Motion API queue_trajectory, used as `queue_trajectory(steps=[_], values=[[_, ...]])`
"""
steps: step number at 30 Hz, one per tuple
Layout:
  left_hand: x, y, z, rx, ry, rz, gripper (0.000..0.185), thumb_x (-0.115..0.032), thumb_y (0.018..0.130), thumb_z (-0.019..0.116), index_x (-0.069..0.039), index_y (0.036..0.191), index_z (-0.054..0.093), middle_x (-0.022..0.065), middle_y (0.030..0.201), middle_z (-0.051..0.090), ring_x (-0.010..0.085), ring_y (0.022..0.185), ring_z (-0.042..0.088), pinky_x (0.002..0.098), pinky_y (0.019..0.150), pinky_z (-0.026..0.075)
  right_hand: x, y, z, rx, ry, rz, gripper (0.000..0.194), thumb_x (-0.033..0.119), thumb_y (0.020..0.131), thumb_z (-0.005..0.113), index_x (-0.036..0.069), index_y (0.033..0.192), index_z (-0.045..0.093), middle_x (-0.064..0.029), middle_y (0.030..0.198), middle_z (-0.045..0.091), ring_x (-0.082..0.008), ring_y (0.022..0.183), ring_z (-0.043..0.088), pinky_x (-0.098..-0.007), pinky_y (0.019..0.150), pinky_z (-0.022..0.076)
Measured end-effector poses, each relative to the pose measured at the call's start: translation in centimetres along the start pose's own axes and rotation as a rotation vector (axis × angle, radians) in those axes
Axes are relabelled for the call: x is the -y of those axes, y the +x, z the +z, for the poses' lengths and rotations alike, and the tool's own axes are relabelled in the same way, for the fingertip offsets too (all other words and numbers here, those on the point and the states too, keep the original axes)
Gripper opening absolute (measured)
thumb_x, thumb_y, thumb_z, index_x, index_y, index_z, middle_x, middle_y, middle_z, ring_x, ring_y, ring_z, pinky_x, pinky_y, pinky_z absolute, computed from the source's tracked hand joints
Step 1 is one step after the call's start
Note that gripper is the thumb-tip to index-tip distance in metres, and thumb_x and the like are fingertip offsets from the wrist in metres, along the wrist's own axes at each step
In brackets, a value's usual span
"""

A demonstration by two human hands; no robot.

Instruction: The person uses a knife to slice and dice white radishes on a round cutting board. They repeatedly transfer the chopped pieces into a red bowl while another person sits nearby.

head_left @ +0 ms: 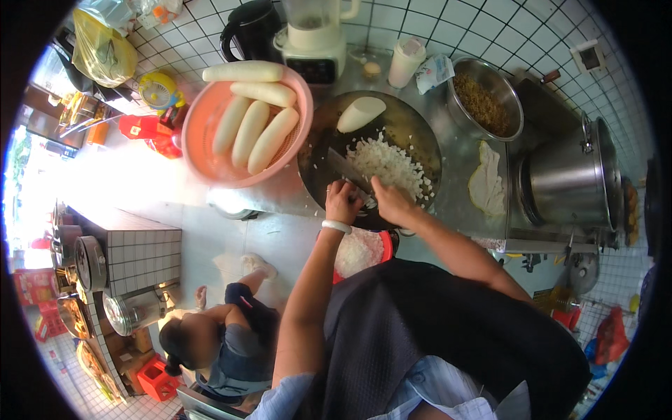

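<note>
My right hand (395, 203) grips the handle of a kitchen cleaver (345, 167), whose broad blade lies over a round dark chopping board (420, 113). Curled fingers of my left hand (344, 203) rest low on the board, close beside the blade; what lies under them is hidden. White slivers show between my hands. A pile of diced white radish (387, 165) covers the board beyond the blade. Farther back on the board lies a cut length of white radish (361, 114).
A pink basket (190, 157) of peeled white radishes stands left. Behind are a blender (313, 47) and a black kettle (254, 31). Right are a steel bowl of brown crumbly food (517, 118), a cloth (487, 181) and a steel pot (572, 173). A red tub (387, 245) sits below; another person (231, 336) is left.
</note>
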State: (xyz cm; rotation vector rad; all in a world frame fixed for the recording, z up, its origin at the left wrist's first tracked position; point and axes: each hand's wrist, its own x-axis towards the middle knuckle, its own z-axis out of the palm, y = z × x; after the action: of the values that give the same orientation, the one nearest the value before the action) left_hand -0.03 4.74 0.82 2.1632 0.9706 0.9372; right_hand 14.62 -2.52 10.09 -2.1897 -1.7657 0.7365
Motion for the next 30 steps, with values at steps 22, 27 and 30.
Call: queue_trajectory(steps=[22, 27, 30], values=[[-0.8, -1.3, -2.8, 0.080, -0.042, 0.109, 0.023, -0.006, 0.065, 0.069, -0.007, 0.087, 0.062, 0.0111, 0.097, 0.057, 0.0332, 0.090, 0.053, 0.0418, 0.079, 0.047, -1.2, 0.6, 1.8, -0.055, 0.022, -0.121, 0.029, 0.010, 0.086, 0.053, 0.000, 0.107, 0.036, -0.0273, 0.066, 0.058, -0.0477, 0.067, 0.058, -0.0552, 0.056, 0.0441], [-0.1, -3.0, -2.3, 0.056, -0.001, 0.128, 0.023, -0.006, 0.065, 0.070, -0.007, 0.087, 0.061, 0.0116, 0.099, 0.055, 0.0338, 0.092, 0.052, 0.0420, 0.079, 0.047, -0.6, -1.2, 0.3, -0.058, 0.027, -0.102, 0.026, 0.005, 0.082, 0.050, 0.002, 0.104, 0.038, -0.0291, 0.072, 0.060, -0.0476, 0.073, 0.060, -0.0548, 0.063, 0.0472], [-0.5, -3.9, -0.6, -0.069, -0.011, 0.051, 0.021, -0.005, 0.066, 0.069, -0.006, 0.086, 0.061, 0.0118, 0.097, 0.055, 0.0342, 0.091, 0.052, 0.0419, 0.078, 0.046, 0.8, -2.1, -0.6, 0.007, -0.016, -0.034, 0.025, 0.003, 0.080, 0.049, 0.002, 0.103, 0.038, -0.0289, 0.071, 0.059, -0.0470, 0.072, 0.060, -0.0547, 0.062, 0.0474]])
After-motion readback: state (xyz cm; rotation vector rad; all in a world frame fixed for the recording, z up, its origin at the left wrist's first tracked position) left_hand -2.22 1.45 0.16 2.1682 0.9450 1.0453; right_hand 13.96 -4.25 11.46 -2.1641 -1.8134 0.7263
